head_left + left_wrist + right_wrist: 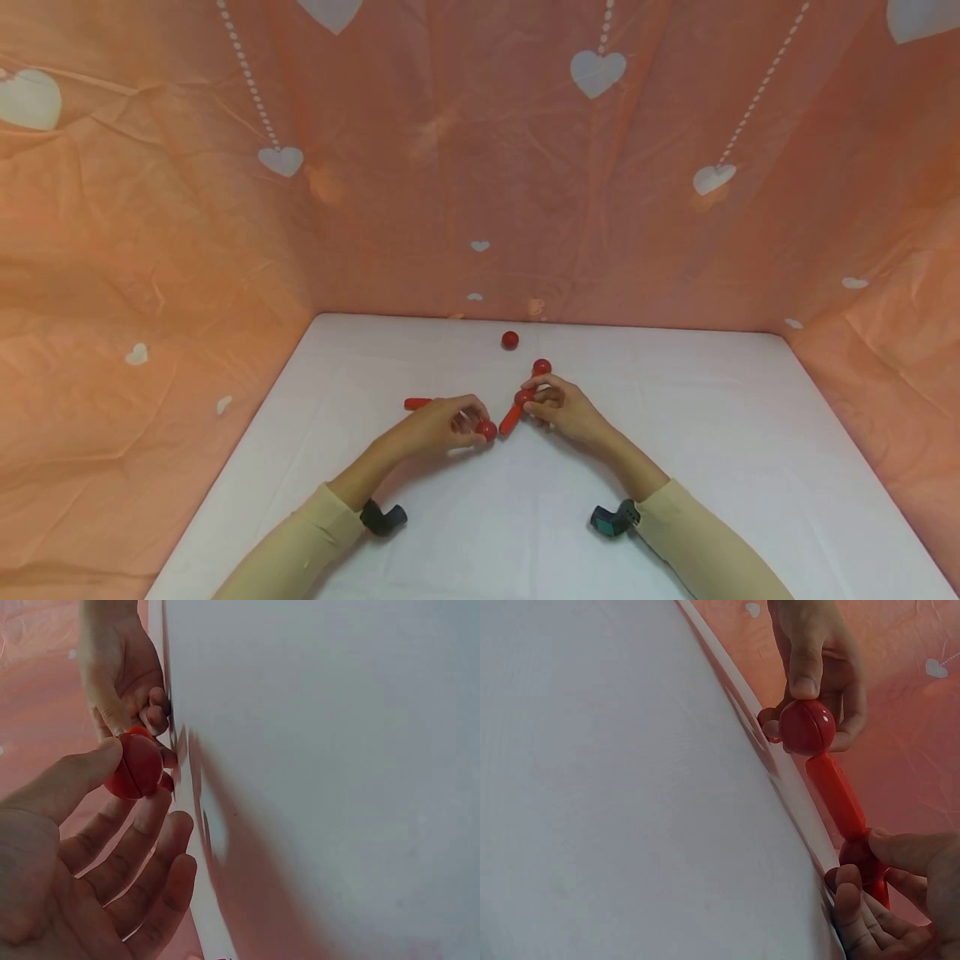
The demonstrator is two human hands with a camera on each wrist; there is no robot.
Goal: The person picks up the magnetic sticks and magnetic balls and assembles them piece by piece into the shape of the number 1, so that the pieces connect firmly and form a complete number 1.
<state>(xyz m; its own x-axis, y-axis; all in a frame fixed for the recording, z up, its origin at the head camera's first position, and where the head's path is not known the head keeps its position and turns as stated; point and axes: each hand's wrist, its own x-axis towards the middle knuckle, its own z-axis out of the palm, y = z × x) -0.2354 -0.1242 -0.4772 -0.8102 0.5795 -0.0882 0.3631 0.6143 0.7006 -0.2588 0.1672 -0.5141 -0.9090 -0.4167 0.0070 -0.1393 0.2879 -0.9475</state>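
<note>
Your left hand [448, 422] and right hand [567, 412]: both pinching, near each other but apart.
Left thumb [79, 780] opposes the fingertips, remaining fingers loosely bent and spread, palm side showing in the left wrist view. Right thumb [909, 853] sits opposite bent fingers. Your left forearm [375, 469] and right forearm [639, 468] slant up and inward from the head view's bottom edge, roughly an inverted V.

Beige sleeves [303, 542], black wrist cameras [384, 519], bare hands [442, 423]
</note>
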